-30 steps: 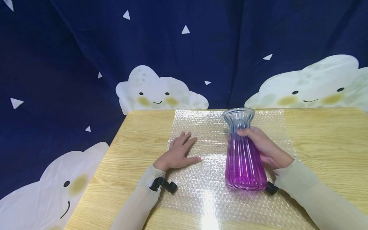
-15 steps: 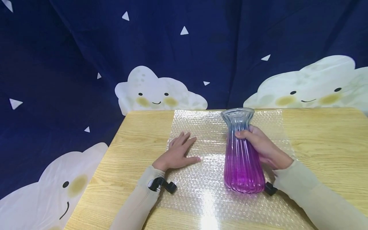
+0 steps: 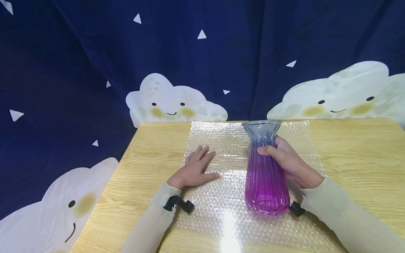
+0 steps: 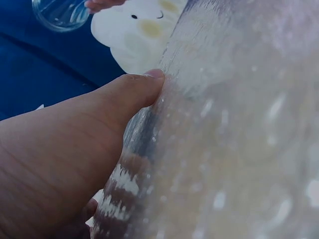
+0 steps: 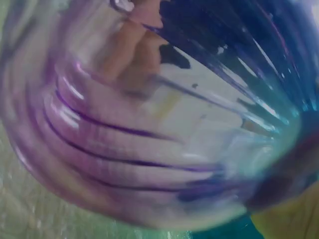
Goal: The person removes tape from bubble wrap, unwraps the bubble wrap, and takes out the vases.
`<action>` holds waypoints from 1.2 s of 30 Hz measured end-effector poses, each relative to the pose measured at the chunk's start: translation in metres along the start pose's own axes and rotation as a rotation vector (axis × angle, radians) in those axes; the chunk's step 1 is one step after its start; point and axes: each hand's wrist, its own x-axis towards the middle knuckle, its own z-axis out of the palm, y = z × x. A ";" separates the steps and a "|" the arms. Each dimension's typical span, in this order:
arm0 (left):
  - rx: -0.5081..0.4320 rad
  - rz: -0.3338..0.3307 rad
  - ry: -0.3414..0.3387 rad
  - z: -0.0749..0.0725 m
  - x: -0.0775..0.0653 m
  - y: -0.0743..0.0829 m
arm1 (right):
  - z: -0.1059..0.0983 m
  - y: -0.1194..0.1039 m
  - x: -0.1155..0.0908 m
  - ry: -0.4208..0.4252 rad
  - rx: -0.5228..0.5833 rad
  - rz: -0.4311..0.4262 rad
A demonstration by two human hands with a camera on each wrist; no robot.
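A ribbed glass vase (image 3: 265,186), pale blue at its flared rim and magenta toward the base, is held over the bubble wrap (image 3: 218,200). My right hand (image 3: 291,163) grips it from the right below the neck, thumb across the front and the other fingers hidden behind the glass. In the right wrist view the vase (image 5: 124,144) fills most of the picture. My left hand (image 3: 196,170) lies palm down with spread fingers on the left side of the wrap. From the left wrist, the thumb of that hand (image 4: 65,144) shows against the bubble wrap (image 4: 239,129).
The bubble wrap is spread flat on a light wooden table (image 3: 360,158), reaching its far edge. Behind hangs a dark blue curtain (image 3: 177,45) with clouds and white triangles. A black wrist camera (image 3: 178,203) sits on the left sleeve.
The vase has tilted a little, its base coming slightly nearer me and to the left, the right hand still gripping it. The left hand stays in place on the wrap.
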 end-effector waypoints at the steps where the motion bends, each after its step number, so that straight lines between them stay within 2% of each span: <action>1: -0.001 0.001 0.000 0.000 0.000 0.000 | 0.001 0.000 0.000 -0.001 0.000 -0.013; 5: 0.004 0.002 0.001 0.001 0.000 -0.001 | 0.002 0.000 -0.001 0.004 -0.001 -0.050; 13: 0.000 0.004 0.004 0.001 -0.001 0.000 | 0.003 0.000 -0.002 0.049 -0.023 -0.070; 26: 0.005 0.001 -0.003 0.000 -0.001 0.000 | 0.018 -0.005 -0.014 0.093 -0.303 -0.176; 36: 0.012 -0.004 -0.004 0.000 -0.001 0.001 | 0.022 -0.004 -0.017 0.083 -0.331 -0.255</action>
